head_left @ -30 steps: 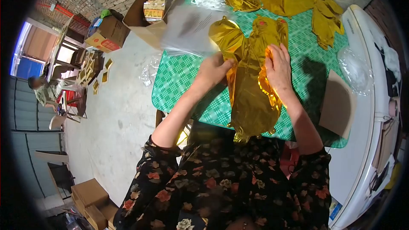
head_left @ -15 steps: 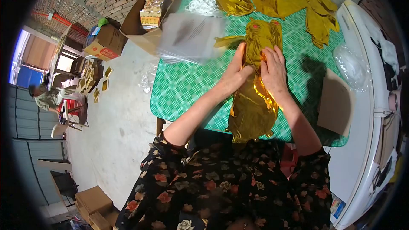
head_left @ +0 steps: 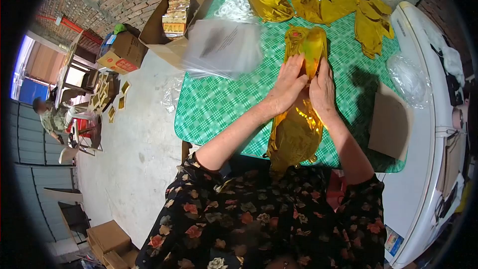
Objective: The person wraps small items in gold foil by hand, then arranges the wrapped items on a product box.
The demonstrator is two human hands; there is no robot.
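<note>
A flat gold foil balloon (head_left: 295,142) lies lengthwise on the green checked tablecloth (head_left: 224,112), its near end reaching the table's front edge. My left hand (head_left: 287,85) rests on the upper part of it, fingers stretched forward and lying on the foil. Along the right side of the foil lies my right hand (head_left: 322,92), its fingers extended and the thumb close to the left thumb. Between the hands and just beyond them, a shiny flap of foil is folded over toward the middle. The foil under both palms is hidden.
More gold foil pieces (head_left: 318,0) lie at the back of the table. Clear plastic sleeves (head_left: 224,45), white ribbon (head_left: 234,8) and an open cardboard box (head_left: 159,32) are at the left. A cardboard sheet (head_left: 391,122) and plastic bag (head_left: 408,77) lie right. Another person (head_left: 52,117) sits far left.
The foil flap that stuck out to the left is now folded over onto the balloon. My left hand has moved right, onto the foil; my right hand has shifted slightly.
</note>
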